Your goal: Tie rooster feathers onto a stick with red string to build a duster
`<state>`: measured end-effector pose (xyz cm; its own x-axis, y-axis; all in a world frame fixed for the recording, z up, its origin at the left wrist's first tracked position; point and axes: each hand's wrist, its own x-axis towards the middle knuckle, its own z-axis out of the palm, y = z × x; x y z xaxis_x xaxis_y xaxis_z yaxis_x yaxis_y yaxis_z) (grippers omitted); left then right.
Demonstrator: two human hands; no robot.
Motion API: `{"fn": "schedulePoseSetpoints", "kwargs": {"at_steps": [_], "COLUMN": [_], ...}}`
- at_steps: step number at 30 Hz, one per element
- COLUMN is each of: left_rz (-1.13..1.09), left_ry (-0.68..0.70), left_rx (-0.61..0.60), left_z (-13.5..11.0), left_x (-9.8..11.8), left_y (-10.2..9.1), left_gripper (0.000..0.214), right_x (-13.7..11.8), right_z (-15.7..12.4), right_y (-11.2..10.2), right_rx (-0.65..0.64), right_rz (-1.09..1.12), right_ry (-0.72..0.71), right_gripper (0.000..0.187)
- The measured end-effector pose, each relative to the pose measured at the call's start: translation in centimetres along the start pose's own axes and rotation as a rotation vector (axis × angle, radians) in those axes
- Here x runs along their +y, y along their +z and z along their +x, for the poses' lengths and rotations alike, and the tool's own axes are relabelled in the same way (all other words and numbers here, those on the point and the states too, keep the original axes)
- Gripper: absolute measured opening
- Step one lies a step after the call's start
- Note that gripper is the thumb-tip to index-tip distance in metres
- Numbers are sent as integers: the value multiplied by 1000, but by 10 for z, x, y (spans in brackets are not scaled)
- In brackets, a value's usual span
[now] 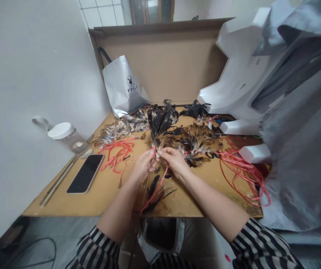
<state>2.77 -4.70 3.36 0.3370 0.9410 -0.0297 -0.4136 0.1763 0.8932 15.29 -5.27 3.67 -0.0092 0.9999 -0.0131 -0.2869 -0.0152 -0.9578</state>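
My left hand [142, 164] and my right hand [173, 158] meet at the middle of the wooden table [107, 194]. Both pinch the base of a bundle of dark and brown feathers [160, 129] that stands up from my fingers. A red string [156, 188] runs from the pinch down toward the table's front edge. More dark feathers [156, 190] lie under my wrists. A heap of brown and black feathers [199, 142] sits just right of my right hand.
A black phone [85, 173] lies at the left, with thin rods [61, 179] and a lidded jar [65, 135] beyond it. Red strings [117, 151] lie left; another tangle of red string [244, 172] lies right. A silver bag [122, 86], cardboard [166, 63], white foam [241, 82] and grey cloth [303, 149] surround the table.
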Motion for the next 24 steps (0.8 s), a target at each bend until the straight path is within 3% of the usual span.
{"fn": "schedulePoseSetpoints", "kwargs": {"at_steps": [8,13,16,24], "left_rz": [46,70,151,76], "left_ry": [-3,-59,-42,-21], "left_rx": [3,20,2,-76], "left_z": [0,0,-1,-2], "left_x": [-3,-4,-4,-2], "left_y": [-1,-2,-2,-3], "left_gripper": [35,49,44,33], "right_x": [3,5,5,7], "right_z": [3,4,4,6], "right_y": [-5,-7,-8,-7], "right_rx": [-61,-87,-99,24], "right_rz": [-100,-151,-205,-271], "right_ry": [8,5,-8,-12], "right_gripper": [36,34,33,32]}}
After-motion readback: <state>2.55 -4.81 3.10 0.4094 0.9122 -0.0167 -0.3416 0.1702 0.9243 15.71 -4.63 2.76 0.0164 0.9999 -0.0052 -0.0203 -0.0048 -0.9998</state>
